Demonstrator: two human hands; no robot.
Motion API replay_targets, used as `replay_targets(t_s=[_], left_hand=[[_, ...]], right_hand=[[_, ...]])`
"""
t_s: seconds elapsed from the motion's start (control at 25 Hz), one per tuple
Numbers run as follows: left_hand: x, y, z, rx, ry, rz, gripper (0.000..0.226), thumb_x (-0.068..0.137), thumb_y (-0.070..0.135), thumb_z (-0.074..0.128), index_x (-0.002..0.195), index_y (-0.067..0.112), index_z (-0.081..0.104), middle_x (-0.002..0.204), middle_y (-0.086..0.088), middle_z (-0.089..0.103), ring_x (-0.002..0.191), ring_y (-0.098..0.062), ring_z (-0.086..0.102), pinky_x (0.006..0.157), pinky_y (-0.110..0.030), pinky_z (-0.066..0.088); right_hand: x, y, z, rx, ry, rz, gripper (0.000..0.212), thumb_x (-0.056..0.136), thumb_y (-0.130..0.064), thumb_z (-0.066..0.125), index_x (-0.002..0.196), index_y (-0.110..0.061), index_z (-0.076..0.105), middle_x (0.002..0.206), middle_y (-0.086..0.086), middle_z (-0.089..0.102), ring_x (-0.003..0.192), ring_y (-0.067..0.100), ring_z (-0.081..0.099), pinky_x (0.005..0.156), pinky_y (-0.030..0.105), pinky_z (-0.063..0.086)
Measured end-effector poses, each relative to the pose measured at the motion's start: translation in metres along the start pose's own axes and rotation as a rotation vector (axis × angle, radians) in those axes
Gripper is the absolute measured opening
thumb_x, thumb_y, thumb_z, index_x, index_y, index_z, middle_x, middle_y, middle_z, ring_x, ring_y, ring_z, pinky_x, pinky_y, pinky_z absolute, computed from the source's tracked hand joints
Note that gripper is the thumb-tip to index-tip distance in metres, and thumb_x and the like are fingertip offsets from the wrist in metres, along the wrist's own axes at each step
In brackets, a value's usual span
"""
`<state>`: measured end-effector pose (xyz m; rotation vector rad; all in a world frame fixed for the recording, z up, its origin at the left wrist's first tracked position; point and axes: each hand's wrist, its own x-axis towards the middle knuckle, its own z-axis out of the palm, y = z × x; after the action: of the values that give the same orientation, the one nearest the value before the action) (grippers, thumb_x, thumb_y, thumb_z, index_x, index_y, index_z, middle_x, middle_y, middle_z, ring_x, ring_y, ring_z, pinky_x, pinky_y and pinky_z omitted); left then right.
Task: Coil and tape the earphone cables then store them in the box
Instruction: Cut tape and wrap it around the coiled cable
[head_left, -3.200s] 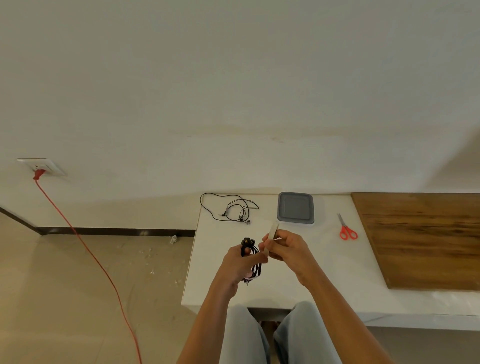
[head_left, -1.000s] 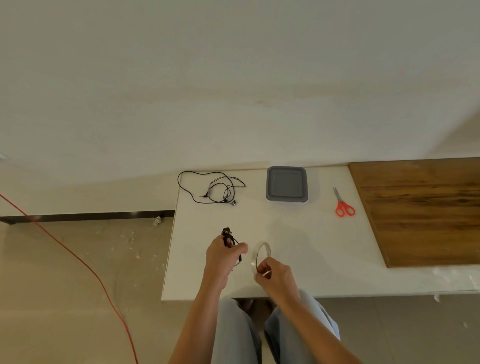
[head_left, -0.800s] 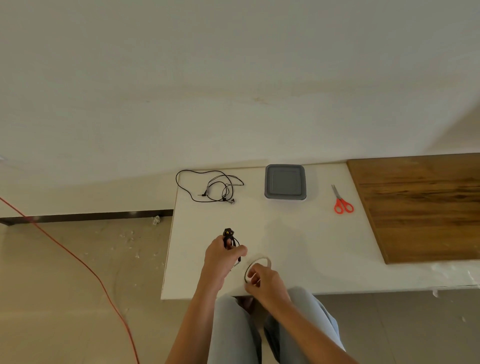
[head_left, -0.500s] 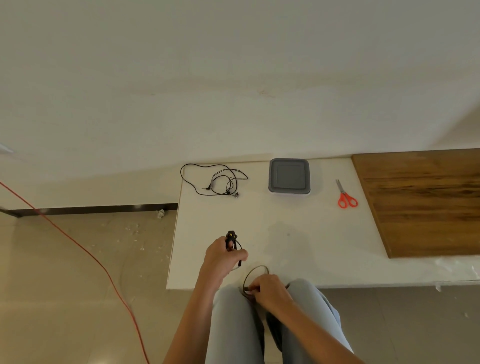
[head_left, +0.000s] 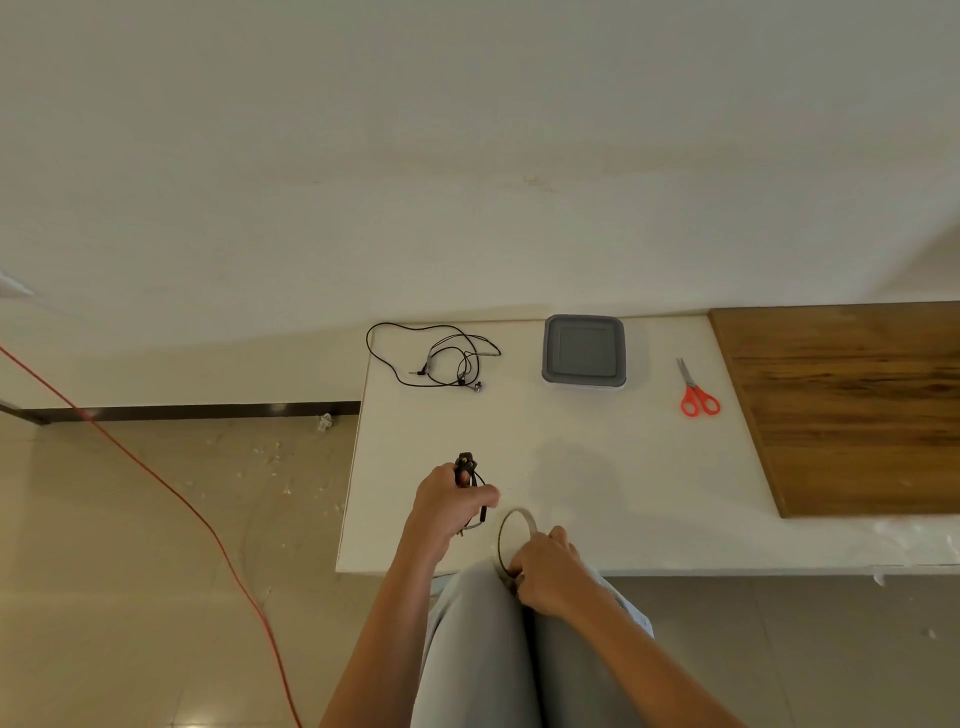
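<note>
Now | left hand (head_left: 449, 501) fisted round coiled earphone (head_left: 466, 462), 7 o'clock on table (head_left: 597, 467) | right hand (head_left: 545, 569) pinches tape roll (head_left: 519, 512) at 6 | box (head_left: 583, 351) at 12 | risk: coil may spring loose if grip slackens during peeling

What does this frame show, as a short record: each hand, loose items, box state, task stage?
left hand: grips coiled earphone bundle above the table
right hand: holds tape roll at the table's near edge
second earphones: uncoiled, lying at the far left corner
box: grey lid on, far side
scissors: red handles, right of the box
wooden board: right end of table
stage: one bundle coiled; whether it is taped cannot be judged; box contents hidden
</note>
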<state>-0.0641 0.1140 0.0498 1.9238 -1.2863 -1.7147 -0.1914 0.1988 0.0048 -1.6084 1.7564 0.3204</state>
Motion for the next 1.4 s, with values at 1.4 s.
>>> replay_targets(t_s=[1.4], left_hand=[[0.046, 0.022, -0.006, 0.117, -0.066, 0.012, 0.035, 0.071, 0.015, 0.075, 0.075, 0.017, 0.04, 0.079, -0.002, 0.046, 0.069, -0.018, 0.046, 0.059, -0.026, 0.036]], right_hand=[[0.088, 0.164, -0.063, 0.383, 0.866, 0.487, 0.029, 0.09, -0.019, 0.063, 0.111, 0.001, 0.058, 0.114, 0.022, 0.052, 0.099, 0.036, 0.048, 0.079, 0.039, 0.047]])
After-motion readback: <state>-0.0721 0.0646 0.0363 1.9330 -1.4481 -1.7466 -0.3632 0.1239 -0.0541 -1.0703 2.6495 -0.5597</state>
